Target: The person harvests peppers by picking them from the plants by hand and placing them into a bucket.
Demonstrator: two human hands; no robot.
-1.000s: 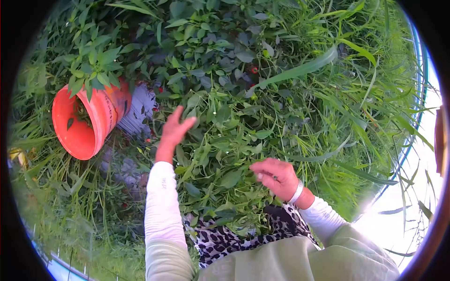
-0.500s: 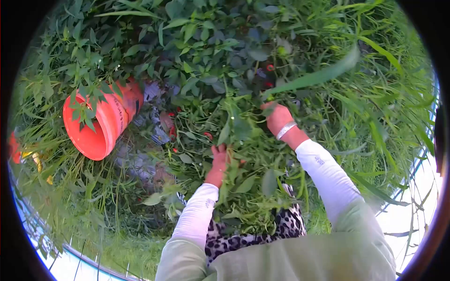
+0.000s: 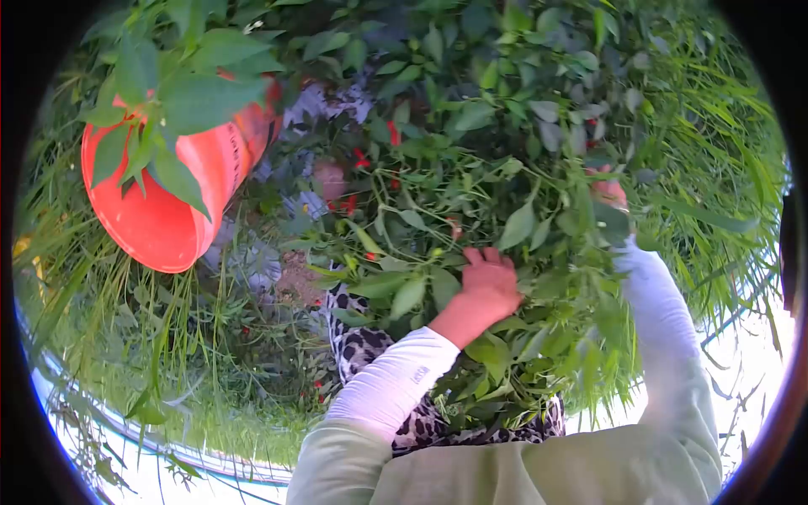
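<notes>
My left hand (image 3: 488, 286) lies against the leafy plant stems (image 3: 522, 223) in front of my body, its fingers bent into the foliage; what they hold, if anything, is hidden. Farther right and forward, my right hand (image 3: 609, 189) is partly covered by leaves, and its grip cannot be made out. Several red peppers (image 3: 349, 204) show among the stems to the left of my left hand. An orange bucket (image 3: 160, 240) lies tilted at the left, its mouth toward me, with a leafy sprig (image 3: 151, 151) hanging in front of it.
Tall grass (image 3: 707, 160) grows along the right side and more grass stands at the lower left. Torn grey sheeting (image 3: 252, 261) and bare soil (image 3: 299, 282) lie between the bucket and the plants. Patterned cloth (image 3: 362, 345) covers my legs.
Both hands have moved right across the plants, the right one also forward and now partly behind leaves. The view has shifted, so more red peppers show and the bucket looks larger.
</notes>
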